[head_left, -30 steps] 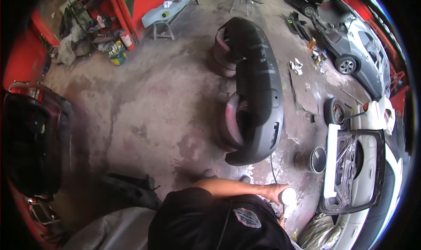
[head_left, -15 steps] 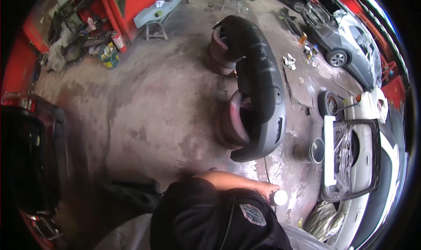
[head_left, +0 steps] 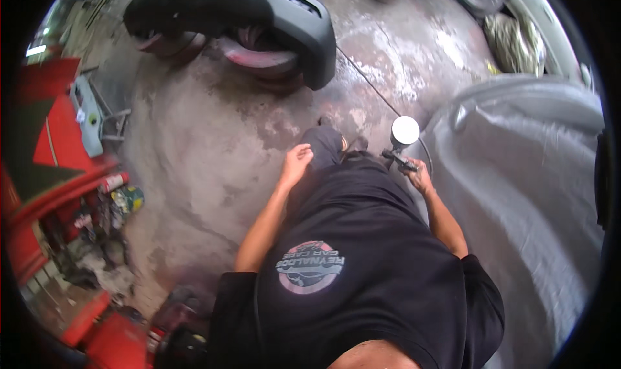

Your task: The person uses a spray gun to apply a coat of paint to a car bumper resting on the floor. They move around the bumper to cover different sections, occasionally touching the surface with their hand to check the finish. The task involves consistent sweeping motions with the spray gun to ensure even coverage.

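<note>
My right hand (head_left: pixel 419 174) is wrapped round the grip of a spray gun (head_left: pixel 402 159), held low beside my right leg. A round cup with a white lid (head_left: pixel 405 130) sits upright on top of the gun. A thin dark hose (head_left: pixel 369 78) crosses the floor and curves round close to the gun. Over by my left thigh, my left hand (head_left: pixel 297 162) hangs empty, its fingers loosely bent. Ahead to the left, a dark grey car bumper (head_left: pixel 301 35) rests across reddish drum-like supports (head_left: pixel 259 59).
Close on my right stands a large shape under a grey plastic cover (head_left: pixel 511 168). A bundled striped cloth (head_left: pixel 514 45) lies beyond it. To the left are a light blue panel on a stand (head_left: pixel 88 116), a red fire extinguisher (head_left: pixel 114 182) and a green-and-yellow bucket (head_left: pixel 131 199).
My view has swung right and downward, so the bumper now appears farther up and left. My left hand and the grey cover have come into view. The spray gun stays in my right hand.
</note>
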A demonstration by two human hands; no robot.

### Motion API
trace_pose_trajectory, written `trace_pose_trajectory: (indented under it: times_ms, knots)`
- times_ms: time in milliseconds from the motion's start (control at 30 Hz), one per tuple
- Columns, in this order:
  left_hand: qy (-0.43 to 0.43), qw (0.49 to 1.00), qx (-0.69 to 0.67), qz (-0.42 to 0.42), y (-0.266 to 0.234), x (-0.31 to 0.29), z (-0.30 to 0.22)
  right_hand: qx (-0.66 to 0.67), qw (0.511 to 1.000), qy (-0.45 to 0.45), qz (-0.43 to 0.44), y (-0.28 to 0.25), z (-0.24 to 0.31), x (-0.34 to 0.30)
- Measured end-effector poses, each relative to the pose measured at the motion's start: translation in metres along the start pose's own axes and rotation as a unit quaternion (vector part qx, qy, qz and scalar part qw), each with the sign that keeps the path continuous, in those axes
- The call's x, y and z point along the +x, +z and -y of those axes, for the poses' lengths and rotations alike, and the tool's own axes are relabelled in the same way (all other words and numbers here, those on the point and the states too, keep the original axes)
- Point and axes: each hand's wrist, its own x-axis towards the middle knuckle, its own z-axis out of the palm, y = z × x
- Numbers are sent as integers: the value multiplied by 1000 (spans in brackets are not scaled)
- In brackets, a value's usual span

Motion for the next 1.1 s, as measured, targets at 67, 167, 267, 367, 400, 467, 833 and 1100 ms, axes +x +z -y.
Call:
trace_pose_trajectory:
  times_ms: [67,167,267,367,400,467,833,1100]
  knots:
    - [17,1000,17,10,-4,-1,-2,12,999,-10,-36,16,-21,-22]
    - [21,995,85,43,-15,3,-30,47,995,52,-65,44,-33,-43]
    - [32,986,138,93,-28,10,-50,50,991,84,-88,76,-38,-52]
    - [52,967,201,148,-41,25,-46,79,982,59,-159,127,-83,-48]
    - [47,962,211,169,-52,28,-44,83,979,61,-173,142,-72,-44]
    - [36,950,231,206,-79,32,-39,145,968,78,-187,161,-26,-34]
    - [28,865,409,291,-273,116,-7,225,927,204,-221,306,94,26]
    - [85,813,442,369,-270,148,5,324,901,155,-242,354,214,39]
